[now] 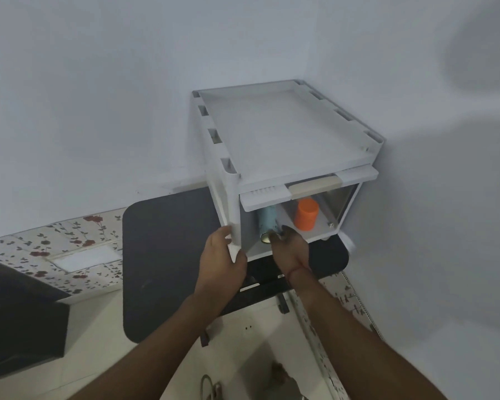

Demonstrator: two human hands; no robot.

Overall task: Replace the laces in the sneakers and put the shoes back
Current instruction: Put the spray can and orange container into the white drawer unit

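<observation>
Pale walls cornered a white storage box (283,134) on a dark table (168,255); left hand (223,261) gripped its front-left corner post, right hand (289,246) reached inside, grip unclear (no sneakers visible), so fetching them likely came next.

A storage box (283,145) stands on the far right part of the desk (162,255), in the corner where two walls meet. Inside its open front a can (267,223) lies left of a cup (306,213). The left hand (224,258) holds the box's near left corner post; the right hand (290,245) reaches to the can
</observation>
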